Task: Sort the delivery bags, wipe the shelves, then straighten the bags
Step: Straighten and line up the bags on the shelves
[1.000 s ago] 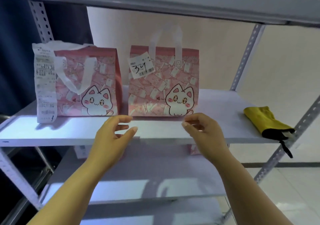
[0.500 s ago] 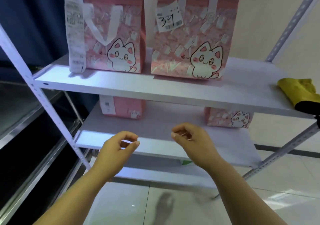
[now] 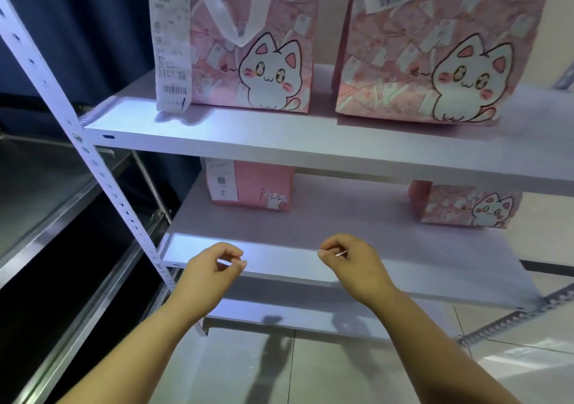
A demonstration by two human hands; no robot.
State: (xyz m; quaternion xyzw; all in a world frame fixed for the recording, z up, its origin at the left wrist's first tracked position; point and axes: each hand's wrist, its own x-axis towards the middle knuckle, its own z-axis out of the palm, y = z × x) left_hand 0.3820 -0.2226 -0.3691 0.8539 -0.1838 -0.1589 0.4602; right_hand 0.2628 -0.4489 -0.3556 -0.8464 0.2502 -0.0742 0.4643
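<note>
Two pink cat-print delivery bags stand side by side on the upper shelf (image 3: 279, 146): the left bag (image 3: 248, 46) with a long receipt hanging down its side, the right bag (image 3: 435, 62) with a label reading 324. Two smaller pink bags sit far back on the lower shelf (image 3: 341, 226), one at the left (image 3: 257, 186) and one at the right (image 3: 466, 205). My left hand (image 3: 211, 276) and my right hand (image 3: 357, 267) hover in front of the lower shelf's front edge, fingers loosely curled, holding nothing.
A perforated white upright (image 3: 93, 161) rises at the left. A third shelf (image 3: 279, 316) lies below, over a glossy tiled floor. Dark curtain and a metal counter fill the left side.
The view has dropped and moved closer, so the lower shelf now shows. Both hands have come down from the upper shelf's front edge to the lower shelf's edge, fingers more curled.
</note>
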